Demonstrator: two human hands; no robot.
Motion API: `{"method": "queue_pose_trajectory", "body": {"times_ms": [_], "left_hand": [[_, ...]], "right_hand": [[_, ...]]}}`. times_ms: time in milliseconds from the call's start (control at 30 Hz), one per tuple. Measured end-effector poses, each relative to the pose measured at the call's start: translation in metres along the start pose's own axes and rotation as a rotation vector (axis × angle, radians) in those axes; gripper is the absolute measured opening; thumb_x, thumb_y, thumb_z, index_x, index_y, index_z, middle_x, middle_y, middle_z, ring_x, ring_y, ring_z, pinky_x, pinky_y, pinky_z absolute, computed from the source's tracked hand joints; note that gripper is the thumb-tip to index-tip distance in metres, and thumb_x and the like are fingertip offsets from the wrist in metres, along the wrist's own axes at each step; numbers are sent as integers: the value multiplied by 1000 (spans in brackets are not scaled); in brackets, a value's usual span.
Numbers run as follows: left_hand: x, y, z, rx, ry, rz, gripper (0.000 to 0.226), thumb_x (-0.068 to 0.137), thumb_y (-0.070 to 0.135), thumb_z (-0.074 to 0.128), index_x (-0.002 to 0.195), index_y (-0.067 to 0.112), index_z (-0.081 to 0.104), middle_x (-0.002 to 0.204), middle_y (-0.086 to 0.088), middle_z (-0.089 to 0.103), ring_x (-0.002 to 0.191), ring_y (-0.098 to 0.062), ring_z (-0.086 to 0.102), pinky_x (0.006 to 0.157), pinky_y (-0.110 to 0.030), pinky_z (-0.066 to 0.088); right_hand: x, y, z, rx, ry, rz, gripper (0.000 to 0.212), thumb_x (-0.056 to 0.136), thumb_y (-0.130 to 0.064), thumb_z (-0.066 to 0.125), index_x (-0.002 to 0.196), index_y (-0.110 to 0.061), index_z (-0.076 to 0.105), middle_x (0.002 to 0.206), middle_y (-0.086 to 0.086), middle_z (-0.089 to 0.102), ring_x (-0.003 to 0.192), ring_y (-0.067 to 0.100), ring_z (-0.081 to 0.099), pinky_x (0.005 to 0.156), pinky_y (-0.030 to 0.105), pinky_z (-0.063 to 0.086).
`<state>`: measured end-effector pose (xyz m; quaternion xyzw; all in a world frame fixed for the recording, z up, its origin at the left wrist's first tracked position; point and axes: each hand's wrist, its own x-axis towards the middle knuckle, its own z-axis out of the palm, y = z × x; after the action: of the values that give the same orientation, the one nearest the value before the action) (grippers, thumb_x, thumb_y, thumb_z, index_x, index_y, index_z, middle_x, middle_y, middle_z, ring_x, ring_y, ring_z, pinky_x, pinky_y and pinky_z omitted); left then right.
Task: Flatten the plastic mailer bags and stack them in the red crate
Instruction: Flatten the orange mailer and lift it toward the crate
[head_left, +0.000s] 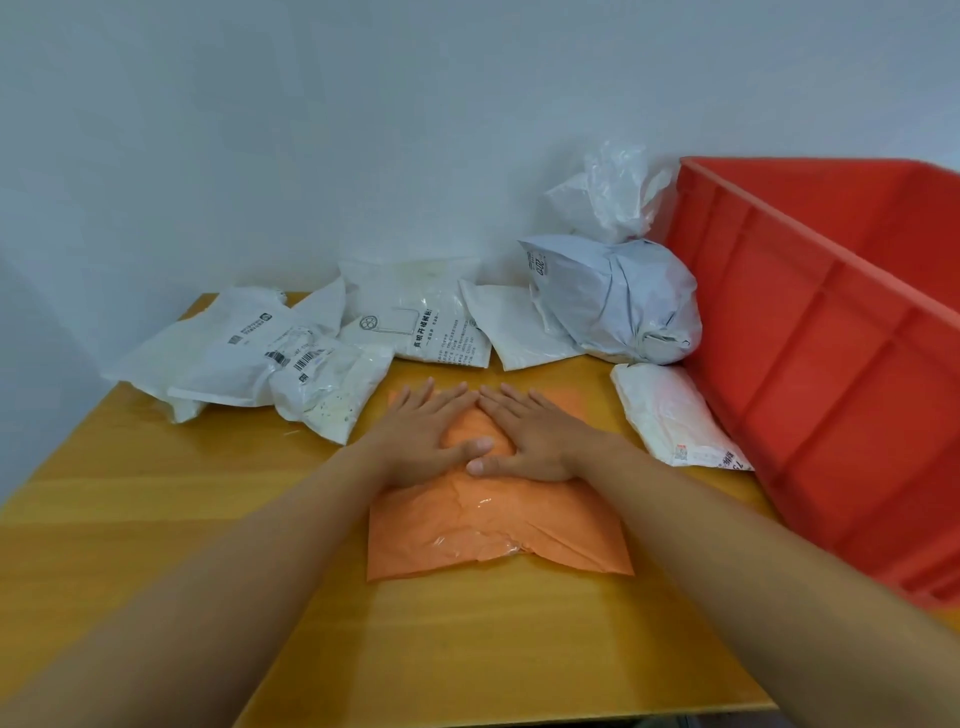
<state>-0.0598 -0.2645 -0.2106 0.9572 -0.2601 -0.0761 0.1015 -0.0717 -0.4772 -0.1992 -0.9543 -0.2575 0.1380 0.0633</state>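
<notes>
Head view: two flat hands pressing an orange mailer bag (493, 530) on a yellow table (156, 493).

The left hand (426, 436) and right hand (530, 441) lie palm down with fingers straight and spread, gripping nothing; thumb tips and forefinger tips nearly meet, framing a triangle of bag. Both forearms reach forward from the near edge. Beyond the fingertips lie crumpled white mailer bags (415, 322) and a bulging grey bag (618, 301); another white bag (670, 415) lies just right of the right hand. The red crate (831, 364) stands further right, against a pale wall (311, 130).
</notes>
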Motion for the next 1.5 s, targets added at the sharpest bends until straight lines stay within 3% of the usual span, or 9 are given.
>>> {"method": "queue_pose_trajectory", "body": {"times_ms": [433, 600, 800, 1000, 1300, 1400, 1500], "left_hand": [[1, -2, 9, 135, 2, -5, 106, 65, 90, 6, 156, 37, 0, 165, 13, -1, 152, -20, -7, 121, -43, -6], [3, -2, 9, 154, -8, -16, 116, 57, 100, -2, 156, 39, 1, 165, 14, -1, 152, -22, -9, 120, -54, -10], [4, -3, 11, 135, 5, -32, 114, 56, 100, -2, 155, 43, 1, 165, 16, 0, 152, -25, -6, 120, -56, -3], [3, -2, 9, 125, -22, -44, 106, 64, 98, 12, 155, 43, 1, 164, 16, -1, 152, -24, -7, 120, -55, -5], [3, -2, 9, 122, -25, -43, 111, 60, 100, 7, 155, 43, 0, 165, 16, -2, 152, -24, -8, 120, -55, -6], [2, -2, 9, 118, -22, -42, 116, 55, 102, 2, 155, 43, 1, 165, 16, -2, 152, -23, -8, 120, -55, -6], [3, -2, 9, 108, -4, -45, 117, 54, 102, 4, 155, 43, 2, 164, 17, -1, 152, -23, -7, 121, -54, -6]], "right_hand": [[1, 8, 7, -53, 12, 46, 116, 70, -95, 24, 158, -28, -8, 165, -9, -16, 150, 12, -19, 122, 49, -8], [-10, 24, 10, -43, 13, 136, 127, 53, -104, 8, 157, -32, -10, 164, -9, -19, 150, 18, -21, 122, 47, -10], [-10, 24, 12, -64, 13, 140, 126, 54, -103, 6, 157, -32, -11, 164, -7, -20, 150, 19, -22, 122, 47, -10], [-18, 28, 9, -44, 42, 220, 121, 65, -96, 13, 157, -24, -14, 163, 1, -25, 150, 17, -23, 121, 40, -12], [-25, 27, 8, -48, 11, 265, 120, 69, -94, 12, 157, -17, -15, 163, 5, -23, 151, 17, -20, 121, 36, -11], [-26, 18, 6, -60, 15, 211, 128, 60, -98, 6, 157, -16, -16, 163, 4, -24, 150, 15, -22, 123, 39, -9], [-26, -4, 8, -21, 32, 88, 124, 68, -96, 18, 157, -16, -13, 164, 2, -21, 151, 13, -18, 124, 38, -5]]}}
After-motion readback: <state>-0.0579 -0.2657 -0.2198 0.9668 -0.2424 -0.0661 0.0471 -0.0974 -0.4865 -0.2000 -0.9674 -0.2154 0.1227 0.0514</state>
